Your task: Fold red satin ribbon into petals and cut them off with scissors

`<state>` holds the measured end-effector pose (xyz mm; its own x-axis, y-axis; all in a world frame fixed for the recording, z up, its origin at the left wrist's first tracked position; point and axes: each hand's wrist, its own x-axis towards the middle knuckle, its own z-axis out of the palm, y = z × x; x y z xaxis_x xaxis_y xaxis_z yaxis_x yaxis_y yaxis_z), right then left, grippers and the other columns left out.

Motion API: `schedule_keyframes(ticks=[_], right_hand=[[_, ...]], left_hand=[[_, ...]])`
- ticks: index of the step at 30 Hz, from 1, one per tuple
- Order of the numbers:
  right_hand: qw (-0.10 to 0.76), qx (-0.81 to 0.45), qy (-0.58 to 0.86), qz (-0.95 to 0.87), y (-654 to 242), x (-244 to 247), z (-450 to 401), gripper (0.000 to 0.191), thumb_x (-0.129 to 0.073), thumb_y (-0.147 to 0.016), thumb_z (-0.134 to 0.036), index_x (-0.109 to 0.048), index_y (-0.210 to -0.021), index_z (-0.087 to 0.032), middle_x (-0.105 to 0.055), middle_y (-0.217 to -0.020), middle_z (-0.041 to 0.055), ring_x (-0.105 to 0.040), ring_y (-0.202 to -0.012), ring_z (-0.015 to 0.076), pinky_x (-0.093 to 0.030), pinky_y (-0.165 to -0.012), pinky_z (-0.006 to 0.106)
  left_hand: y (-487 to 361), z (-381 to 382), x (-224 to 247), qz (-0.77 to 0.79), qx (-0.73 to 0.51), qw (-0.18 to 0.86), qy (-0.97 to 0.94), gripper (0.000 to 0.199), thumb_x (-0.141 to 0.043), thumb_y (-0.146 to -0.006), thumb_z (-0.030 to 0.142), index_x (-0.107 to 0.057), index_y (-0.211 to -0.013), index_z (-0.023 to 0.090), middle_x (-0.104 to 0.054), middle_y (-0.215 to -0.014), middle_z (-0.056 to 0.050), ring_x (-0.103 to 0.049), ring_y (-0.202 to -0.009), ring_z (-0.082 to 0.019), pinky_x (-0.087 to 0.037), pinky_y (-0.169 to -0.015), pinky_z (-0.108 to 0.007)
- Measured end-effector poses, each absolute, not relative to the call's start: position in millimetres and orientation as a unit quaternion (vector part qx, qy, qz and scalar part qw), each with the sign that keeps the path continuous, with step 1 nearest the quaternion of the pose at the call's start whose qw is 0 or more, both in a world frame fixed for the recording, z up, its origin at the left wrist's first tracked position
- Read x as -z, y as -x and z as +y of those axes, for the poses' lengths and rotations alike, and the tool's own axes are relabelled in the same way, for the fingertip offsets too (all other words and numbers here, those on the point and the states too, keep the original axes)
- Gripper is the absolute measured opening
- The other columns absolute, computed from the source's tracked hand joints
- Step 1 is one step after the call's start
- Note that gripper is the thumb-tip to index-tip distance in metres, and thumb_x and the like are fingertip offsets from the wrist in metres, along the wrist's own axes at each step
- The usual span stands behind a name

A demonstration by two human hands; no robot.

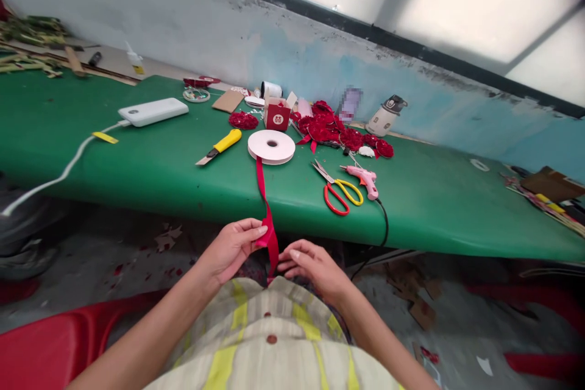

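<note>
Between thumb and fingers, my left hand [235,247] pinches a red ribbon [273,244] in front of the table edge. The ribbon runs up to a white spool [280,147] lying flat on the table, and its lower part hangs toward my lap. My right hand [317,267] is beside the hanging part, fingers loosely bent and apart, with nothing visible in them. Left of the spool lies a yellow utility knife [225,143] with its blade out. To the right are scissors [340,189] with red and yellow handles and a pink glue gun [364,180].
Red fabric flowers [322,125] pile up behind the spool, beside a small red box [276,116]. A white power bank [155,111] with a cable lies left. A bottle [386,116] stands by the wall. The glue gun's black cord [386,225] drops over the table edge.
</note>
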<state>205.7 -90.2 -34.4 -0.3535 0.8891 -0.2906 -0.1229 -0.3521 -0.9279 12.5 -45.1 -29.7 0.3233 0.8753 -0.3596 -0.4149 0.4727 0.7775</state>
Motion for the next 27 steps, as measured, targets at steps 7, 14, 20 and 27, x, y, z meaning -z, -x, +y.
schedule_keyframes(ticks=[7, 14, 20, 27], right_hand=[[0.315, -0.594, 0.446, -0.590, -190.0, 30.3, -83.2, 0.036, -0.063, -0.078, -0.034, -0.062, -0.109, -0.017, -0.064, -0.084, 0.0042, -0.056, -0.071, 0.0132, -0.043, -0.063, 0.025], [0.328, -0.700, 0.385, -0.505, -186.1, 33.4, -79.6, 0.020, -0.073, -0.067, -0.032, -0.068, -0.069, -0.013, -0.054, -0.063, -0.0024, -0.041, -0.053, 0.0066, -0.032, -0.051, 0.022], [0.360, -0.750, 0.362, -0.420, -174.0, 32.7, -89.7, 0.022, -0.074, -0.065, -0.032, -0.063, -0.068, -0.014, -0.059, -0.055, -0.0022, -0.051, -0.048, 0.0078, -0.040, -0.050, 0.022], [0.411, -0.766, 0.343, -0.355, -174.8, 27.1, -100.1, 0.024, -0.072, -0.070, -0.033, -0.057, -0.073, -0.014, -0.064, -0.055, 0.0007, -0.062, -0.046, 0.0137, -0.045, -0.040, 0.020]], left_hand=[[-17.3, -48.6, 9.5, 0.463, -0.429, 0.706, -0.320, 0.015, -0.077, -0.062, 0.019, -0.064, -0.067, 0.012, -0.067, -0.063, -0.002, -0.060, -0.058, -0.011, -0.049, -0.061, -0.023], [-12.9, -48.3, 5.0, 0.459, -0.415, 0.713, -0.331, 0.015, -0.076, -0.062, 0.018, -0.062, -0.067, 0.012, -0.067, -0.064, -0.003, -0.063, -0.060, -0.014, -0.052, -0.066, -0.028], [-9.6, -53.9, 6.1, 0.444, -0.421, 0.728, -0.311, 0.012, -0.073, -0.067, 0.017, -0.062, -0.070, 0.013, -0.065, -0.067, -0.002, -0.064, -0.069, -0.014, -0.051, -0.072, -0.028], [2.6, -77.3, 3.2, 0.457, -0.418, 0.741, -0.258, 0.012, -0.073, -0.069, 0.018, -0.064, -0.075, 0.016, -0.059, -0.076, 0.001, -0.057, -0.065, -0.009, -0.048, -0.061, -0.021]])
